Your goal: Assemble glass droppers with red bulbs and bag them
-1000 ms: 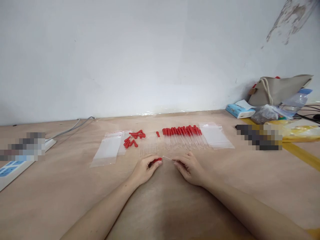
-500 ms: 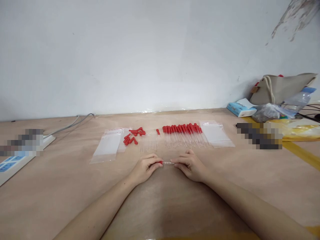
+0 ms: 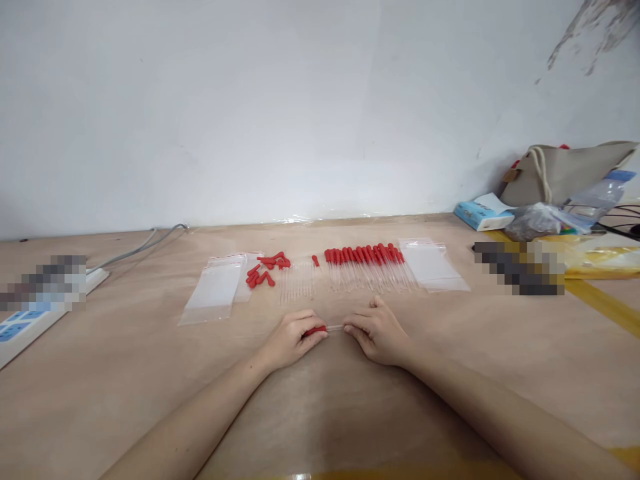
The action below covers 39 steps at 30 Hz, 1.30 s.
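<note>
My left hand [image 3: 296,339] is closed around a red rubber dropper bulb [image 3: 316,330]. A clear glass dropper tube [image 3: 335,327] runs from the bulb's mouth to my right hand [image 3: 376,332], whose thumb and fingers pinch its other end. Beyond my hands lie several bare glass tubes [image 3: 297,281] side by side, with one loose red bulb [image 3: 315,261] by their upper right. A small heap of red bulbs [image 3: 261,277] is to their left. Several droppers with red bulbs fitted [image 3: 367,257] form a row on the right, bulbs toward the wall.
Clear zip bags with white panels lie at the left [image 3: 213,290] and right [image 3: 434,267]. A power strip [image 3: 50,317] is at far left. On the right are a blue tissue pack [image 3: 483,215], a blurred dark object [image 3: 520,269], plastic bags and a beige bag [image 3: 575,173].
More of the red bulb now shows between my left thumb and fingers. My right hand has shifted slightly left, and less of the tube shows between the hands.
</note>
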Available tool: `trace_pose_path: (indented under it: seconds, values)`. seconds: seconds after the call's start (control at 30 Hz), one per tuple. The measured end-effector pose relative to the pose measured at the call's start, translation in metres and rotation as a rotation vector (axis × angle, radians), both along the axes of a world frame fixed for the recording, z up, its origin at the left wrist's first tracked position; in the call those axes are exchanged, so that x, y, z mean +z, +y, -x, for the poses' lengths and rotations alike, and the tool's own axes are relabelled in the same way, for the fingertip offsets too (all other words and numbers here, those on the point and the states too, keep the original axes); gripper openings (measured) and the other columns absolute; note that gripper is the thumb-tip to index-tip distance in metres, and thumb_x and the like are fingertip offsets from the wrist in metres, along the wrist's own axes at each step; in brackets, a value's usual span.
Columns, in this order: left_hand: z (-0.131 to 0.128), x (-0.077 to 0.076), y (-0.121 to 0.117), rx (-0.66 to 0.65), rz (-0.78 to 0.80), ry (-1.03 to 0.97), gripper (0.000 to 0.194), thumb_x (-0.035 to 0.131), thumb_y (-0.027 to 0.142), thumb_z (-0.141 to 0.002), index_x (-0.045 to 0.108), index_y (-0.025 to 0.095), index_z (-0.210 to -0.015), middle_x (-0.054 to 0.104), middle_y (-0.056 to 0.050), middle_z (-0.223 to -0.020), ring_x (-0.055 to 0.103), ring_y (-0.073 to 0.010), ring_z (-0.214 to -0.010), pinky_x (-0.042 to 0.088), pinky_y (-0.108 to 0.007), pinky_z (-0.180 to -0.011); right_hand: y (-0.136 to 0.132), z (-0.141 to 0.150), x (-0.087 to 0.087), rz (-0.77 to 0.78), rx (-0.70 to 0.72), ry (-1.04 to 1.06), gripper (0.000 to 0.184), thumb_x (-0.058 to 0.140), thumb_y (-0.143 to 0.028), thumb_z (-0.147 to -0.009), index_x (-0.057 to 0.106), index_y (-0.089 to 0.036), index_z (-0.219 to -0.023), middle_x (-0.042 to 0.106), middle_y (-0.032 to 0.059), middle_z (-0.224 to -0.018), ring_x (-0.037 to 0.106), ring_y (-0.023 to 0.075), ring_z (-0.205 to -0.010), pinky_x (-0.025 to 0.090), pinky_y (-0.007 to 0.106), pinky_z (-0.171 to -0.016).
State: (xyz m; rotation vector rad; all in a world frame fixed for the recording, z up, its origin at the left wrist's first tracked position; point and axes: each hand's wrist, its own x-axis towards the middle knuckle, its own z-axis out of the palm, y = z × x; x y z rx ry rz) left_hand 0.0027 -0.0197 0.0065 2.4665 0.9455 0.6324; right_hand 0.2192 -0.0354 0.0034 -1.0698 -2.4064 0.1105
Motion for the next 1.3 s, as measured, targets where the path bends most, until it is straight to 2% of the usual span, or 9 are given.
trace_pose_path:
  seconds: [0.4,0.6,0.7,0.77,0.9,0.97,1.07,1.2,1.3]
  values:
    - [-0.002,0.002,-0.001,-0.026,-0.015,0.024,0.023,0.039,0.029,-0.087,0.060,0.018,-0.087,0.055,-0.005,-0.076,0.050,-0.0145,-0.069,0.039,-0.025,-0.062,0.003,0.012,-0.001,0.079,0.023,0.004,0.022,0.039,-0.020,-0.085,0.059,-0.018,-0.076,0.062,0.0006,-0.071,0.049,0.0102,-0.061,0.023,0.026,-0.064]
    - [-0.003,0.005,0.003,0.031,-0.026,-0.061,0.020,0.045,0.025,-0.084,0.058,0.020,-0.098,0.057,-0.006,-0.087,0.052,-0.0155,-0.077,0.041,-0.027,-0.070,0.003,0.008,0.013,0.044,-0.022,-0.075,0.019,0.043,-0.021,-0.083,0.060,-0.018,-0.076,0.063,0.0026,-0.076,0.053,0.0145,-0.074,0.028,0.028,-0.068]
    - [0.004,0.000,0.008,0.170,-0.040,-0.090,0.024,0.048,0.027,-0.082,0.054,0.021,-0.104,0.054,-0.002,-0.080,0.049,-0.0127,-0.065,0.042,-0.025,-0.063,0.005,-0.004,0.022,0.160,-0.119,-0.053,0.020,0.044,-0.021,-0.080,0.061,-0.018,-0.069,0.064,0.0022,-0.071,0.054,0.0146,-0.069,0.032,0.027,-0.065]
    - [0.010,-0.003,0.011,0.239,-0.022,-0.087,0.021,0.047,0.028,-0.082,0.055,0.020,-0.099,0.051,0.000,-0.073,0.047,-0.0114,-0.059,0.041,-0.023,-0.058,0.011,-0.013,0.027,0.295,-0.199,0.030,0.022,0.043,-0.022,-0.080,0.061,-0.019,-0.067,0.063,0.0014,-0.067,0.054,0.0136,-0.063,0.034,0.024,-0.059]
    - [0.012,-0.005,0.012,0.220,-0.037,-0.042,0.018,0.044,0.028,-0.083,0.058,0.018,-0.087,0.050,0.000,-0.067,0.049,-0.0128,-0.062,0.040,-0.024,-0.059,0.036,-0.017,0.033,0.537,-0.316,0.236,0.026,0.043,-0.030,-0.079,0.059,-0.017,-0.063,0.059,-0.0001,-0.055,0.052,0.0116,-0.050,0.035,0.022,-0.050]
    - [0.010,-0.004,0.011,0.202,-0.053,-0.035,0.019,0.044,0.028,-0.084,0.060,0.018,-0.087,0.051,-0.001,-0.066,0.050,-0.0135,-0.062,0.040,-0.024,-0.060,0.052,-0.006,0.036,0.539,-0.400,0.297,0.027,0.045,-0.034,-0.077,0.058,-0.017,-0.060,0.058,0.0002,-0.052,0.053,0.0116,-0.049,0.037,0.022,-0.052]
    - [0.008,-0.004,0.010,0.201,-0.037,-0.062,0.018,0.046,0.026,-0.083,0.061,0.018,-0.088,0.052,-0.001,-0.068,0.050,-0.0132,-0.062,0.040,-0.024,-0.059,0.076,0.021,0.038,0.389,-0.576,0.291,0.027,0.049,-0.036,-0.073,0.057,-0.018,-0.055,0.061,0.0024,-0.059,0.058,0.0148,-0.062,0.038,0.023,-0.057]
    - [0.009,-0.005,0.010,0.190,-0.018,-0.083,0.017,0.048,0.025,-0.081,0.061,0.018,-0.089,0.054,-0.002,-0.070,0.050,-0.0128,-0.063,0.039,-0.023,-0.059,0.098,0.058,0.033,0.342,-0.753,0.158,0.025,0.047,-0.039,-0.074,0.063,-0.021,-0.066,0.065,0.0044,-0.074,0.060,0.0197,-0.074,0.039,0.026,-0.059]
    - [0.010,-0.005,0.010,0.185,-0.031,-0.055,0.017,0.047,0.025,-0.082,0.061,0.017,-0.089,0.053,-0.002,-0.070,0.049,-0.0126,-0.063,0.039,-0.023,-0.059,0.105,0.070,0.026,0.340,-0.809,0.079,0.025,0.046,-0.035,-0.075,0.064,-0.019,-0.073,0.066,0.0074,-0.079,0.061,0.0219,-0.078,0.041,0.028,-0.062]
